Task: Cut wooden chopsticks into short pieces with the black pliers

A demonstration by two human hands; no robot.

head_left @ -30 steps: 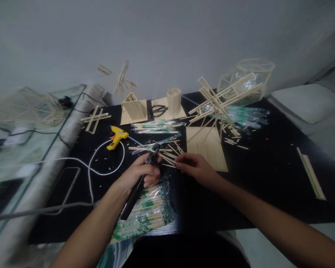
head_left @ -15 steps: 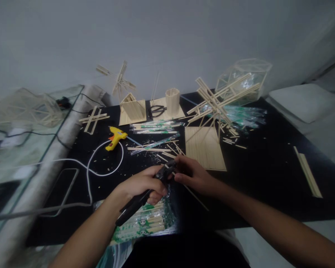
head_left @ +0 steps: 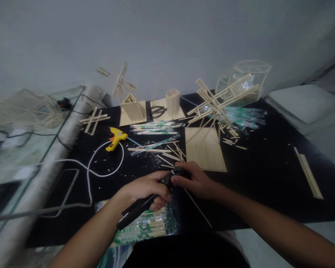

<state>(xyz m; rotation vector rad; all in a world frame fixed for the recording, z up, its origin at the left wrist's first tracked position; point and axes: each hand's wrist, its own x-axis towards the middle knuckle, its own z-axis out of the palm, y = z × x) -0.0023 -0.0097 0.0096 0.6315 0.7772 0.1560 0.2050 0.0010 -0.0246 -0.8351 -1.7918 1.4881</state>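
My left hand [head_left: 145,188] is closed round the black handles of a pair of cutting pliers [head_left: 136,209], whose jaws point up and right toward my other hand. My right hand [head_left: 194,180] is closed on a thin bamboo stick [head_left: 198,208] that runs down and right from the fingers. Both hands meet at the pliers' jaws, near the front of the black table [head_left: 268,178]. Just beyond them lie loose bamboo sticks [head_left: 167,152] and a flat square panel of sticks [head_left: 204,149].
Packs of wrapped chopsticks [head_left: 145,225] lie under my left wrist. A yellow glue gun [head_left: 115,137] with a white cord [head_left: 100,172] lies left of centre. Stick models [head_left: 217,102], a stick cup [head_left: 173,101] and scissors [head_left: 156,110] stand at the back. A glass table [head_left: 22,149] is to the left.
Both hands have drawn back from the loose stick pile toward me. My right hand has picked up a stick and brought it to the pliers' jaws.
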